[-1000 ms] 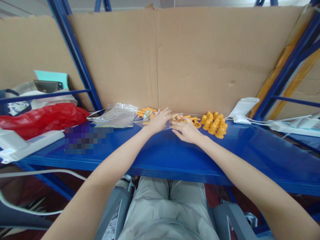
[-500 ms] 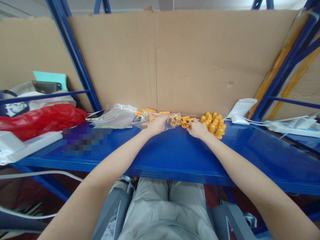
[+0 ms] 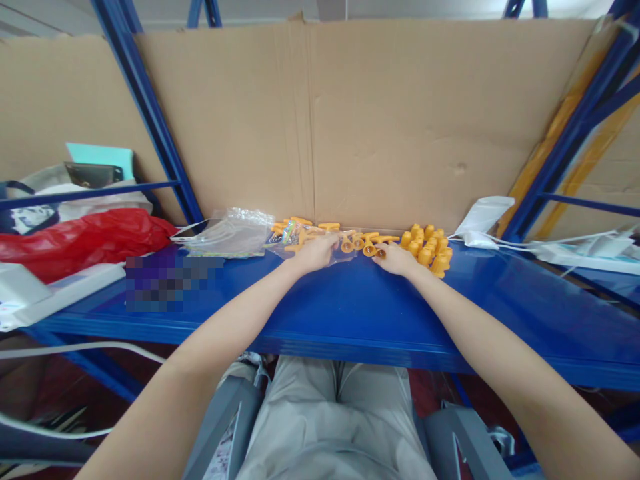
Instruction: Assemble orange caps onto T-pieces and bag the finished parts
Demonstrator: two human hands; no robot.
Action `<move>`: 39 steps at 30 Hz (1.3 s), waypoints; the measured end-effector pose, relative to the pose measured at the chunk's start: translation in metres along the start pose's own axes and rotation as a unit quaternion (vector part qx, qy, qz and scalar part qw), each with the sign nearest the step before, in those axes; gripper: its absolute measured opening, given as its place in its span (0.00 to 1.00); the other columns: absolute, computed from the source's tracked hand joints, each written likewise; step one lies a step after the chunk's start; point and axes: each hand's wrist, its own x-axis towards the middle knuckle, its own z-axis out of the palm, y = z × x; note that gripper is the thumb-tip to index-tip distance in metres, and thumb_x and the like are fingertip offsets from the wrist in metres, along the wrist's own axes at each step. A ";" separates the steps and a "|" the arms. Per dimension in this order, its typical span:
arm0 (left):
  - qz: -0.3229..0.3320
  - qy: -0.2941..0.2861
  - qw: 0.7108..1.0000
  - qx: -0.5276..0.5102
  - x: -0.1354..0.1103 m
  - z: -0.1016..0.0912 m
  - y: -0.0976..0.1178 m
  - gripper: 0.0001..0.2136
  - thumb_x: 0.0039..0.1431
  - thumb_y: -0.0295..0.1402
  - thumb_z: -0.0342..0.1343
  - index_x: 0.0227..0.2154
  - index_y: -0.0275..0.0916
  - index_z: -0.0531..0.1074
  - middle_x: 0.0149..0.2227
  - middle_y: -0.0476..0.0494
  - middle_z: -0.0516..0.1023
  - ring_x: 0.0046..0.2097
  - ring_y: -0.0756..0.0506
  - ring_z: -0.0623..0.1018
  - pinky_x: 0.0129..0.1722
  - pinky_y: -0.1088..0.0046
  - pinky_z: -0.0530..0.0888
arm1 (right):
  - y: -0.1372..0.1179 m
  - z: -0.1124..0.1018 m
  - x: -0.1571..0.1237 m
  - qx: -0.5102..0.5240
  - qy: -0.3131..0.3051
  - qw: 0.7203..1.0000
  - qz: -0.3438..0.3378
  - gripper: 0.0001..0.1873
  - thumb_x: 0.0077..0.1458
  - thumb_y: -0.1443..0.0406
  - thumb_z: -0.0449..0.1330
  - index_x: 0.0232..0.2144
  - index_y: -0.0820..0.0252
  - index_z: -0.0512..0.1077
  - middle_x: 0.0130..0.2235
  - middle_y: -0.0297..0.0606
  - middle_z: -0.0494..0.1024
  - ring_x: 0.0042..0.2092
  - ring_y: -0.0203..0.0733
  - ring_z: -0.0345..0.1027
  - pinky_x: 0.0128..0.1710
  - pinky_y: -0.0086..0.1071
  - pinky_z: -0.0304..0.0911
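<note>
My left hand [image 3: 320, 252] rests at the back of the blue shelf, its fingers closed on a clear plastic bag [image 3: 344, 256]. Yellow-orange funnel-shaped plastic pieces [image 3: 369, 249] lie right of it, wide round mouths facing me. My right hand [image 3: 395, 259] is closed at the right end of that row, on one funnel-shaped piece [image 3: 380, 254]; its fingertips are partly hidden. Just beyond, several similar pieces [image 3: 425, 252] stand upright in a cluster. Left of my left hand are more yellow parts [image 3: 301, 221] and a colourful printed packet [image 3: 291, 232].
Flat clear bags [image 3: 233, 233] and a phone-like device [image 3: 191, 230] lie left on the blue shelf [image 3: 350, 307]. A red plastic bag [image 3: 90, 240] is farther left. White packets and cables [image 3: 484, 220] lie right. A cardboard wall [image 3: 390, 120] closes the back.
Both hands have shifted only slightly among the yellow pieces. The piece at my right fingertips shows a little more of its mouth. The surroundings look the same.
</note>
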 end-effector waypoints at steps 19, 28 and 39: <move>-0.016 -0.075 0.996 -0.053 -0.004 0.024 -0.020 0.08 0.53 0.20 0.46 0.29 0.42 0.59 0.36 0.45 0.73 0.41 0.45 0.75 0.45 0.66 0.73 | -0.001 0.008 0.004 0.004 0.033 0.999 0.015 0.26 0.65 0.55 0.51 0.62 0.53 0.66 0.61 0.48 0.70 0.59 0.54 0.67 0.57 0.44 0.63; -0.028 -0.019 0.995 -0.093 -0.001 0.030 -0.032 0.08 0.53 0.21 0.45 0.28 0.42 0.58 0.28 0.51 0.65 0.32 0.48 0.70 0.37 0.70 0.72 | -0.003 0.007 0.001 -0.004 0.041 0.999 0.014 0.26 0.63 0.54 0.52 0.61 0.53 0.67 0.59 0.48 0.72 0.58 0.53 0.69 0.55 0.43 0.65; -0.013 -0.031 0.999 0.000 -0.001 0.019 -0.024 0.08 0.53 0.20 0.45 0.28 0.40 0.63 0.35 0.42 0.75 0.39 0.43 0.75 0.41 0.66 0.72 | -0.002 0.004 0.000 0.011 0.078 0.996 0.035 0.23 0.64 0.59 0.51 0.58 0.55 0.70 0.56 0.47 0.75 0.56 0.50 0.71 0.53 0.39 0.66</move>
